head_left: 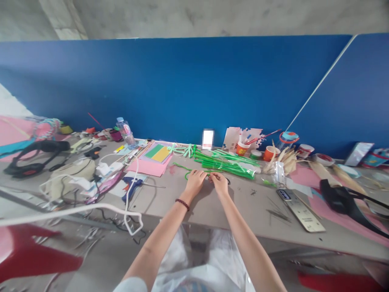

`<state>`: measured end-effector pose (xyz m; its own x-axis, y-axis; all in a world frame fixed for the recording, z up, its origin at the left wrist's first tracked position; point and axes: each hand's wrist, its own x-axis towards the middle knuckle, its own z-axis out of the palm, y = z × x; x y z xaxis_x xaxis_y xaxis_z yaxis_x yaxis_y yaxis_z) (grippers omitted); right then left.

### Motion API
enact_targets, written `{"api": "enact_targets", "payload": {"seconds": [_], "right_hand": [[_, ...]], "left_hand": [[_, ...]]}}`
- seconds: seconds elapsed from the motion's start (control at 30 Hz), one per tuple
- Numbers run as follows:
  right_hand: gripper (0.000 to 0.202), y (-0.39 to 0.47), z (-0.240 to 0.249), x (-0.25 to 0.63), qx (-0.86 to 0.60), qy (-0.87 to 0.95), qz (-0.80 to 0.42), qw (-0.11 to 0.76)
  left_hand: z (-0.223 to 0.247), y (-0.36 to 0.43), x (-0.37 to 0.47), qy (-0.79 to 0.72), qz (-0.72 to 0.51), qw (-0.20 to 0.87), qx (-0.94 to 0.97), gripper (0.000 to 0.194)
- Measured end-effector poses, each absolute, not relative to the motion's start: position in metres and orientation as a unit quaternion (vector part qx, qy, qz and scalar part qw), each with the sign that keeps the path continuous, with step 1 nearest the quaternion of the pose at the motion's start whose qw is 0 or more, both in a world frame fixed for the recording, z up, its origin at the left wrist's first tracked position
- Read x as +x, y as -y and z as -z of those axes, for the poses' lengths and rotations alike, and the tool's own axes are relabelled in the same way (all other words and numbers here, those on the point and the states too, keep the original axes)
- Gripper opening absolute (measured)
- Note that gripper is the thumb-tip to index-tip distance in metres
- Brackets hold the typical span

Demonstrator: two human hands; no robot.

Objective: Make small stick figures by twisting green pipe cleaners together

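My left hand (196,181), with a dark beaded bracelet at the wrist, is closed over a green pipe cleaner (186,176) at the middle of the desk. A curved part of it sticks out to the left of the fingers. Close by on the right, my right hand (219,183) pinches what looks like the same green piece; its fingertips partly hide it. A small black ring-shaped thing (228,181) shows beside the right hand. Just beyond the hands lies a bundle of green pipe cleaners (225,163). One twisted green strand (181,166) lies behind the left hand.
Left of the hands are a blue glue gun (131,187), pink paper (148,167), a water bottle (126,132) and a white cable (91,207). To the right lie a phone (300,211), paper cups (271,153) and a black headset (337,198). A blue partition (182,89) stands behind.
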<state>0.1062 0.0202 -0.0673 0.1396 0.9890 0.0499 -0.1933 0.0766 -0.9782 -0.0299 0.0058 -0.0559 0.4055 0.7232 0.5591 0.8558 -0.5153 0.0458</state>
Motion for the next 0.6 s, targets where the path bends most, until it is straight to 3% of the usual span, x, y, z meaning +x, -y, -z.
{"api": "enact_targets", "payload": {"seconds": [0.27, 0.6], "right_hand": [[0.034, -0.0176, 0.0668, 0.1077, -0.451, 0.404, -0.527, 0.596], [0.023, -0.0126, 0.0684, 0.1091, -0.475, 0.579, -0.354, 0.560]], "left_hand": [[0.0568, -0.0067, -0.0308, 0.460, 0.284, 0.146, -0.829, 0.017], [0.0593, -0.0075, -0.0309, 0.474, 0.252, 0.138, -0.832, 0.015]]}}
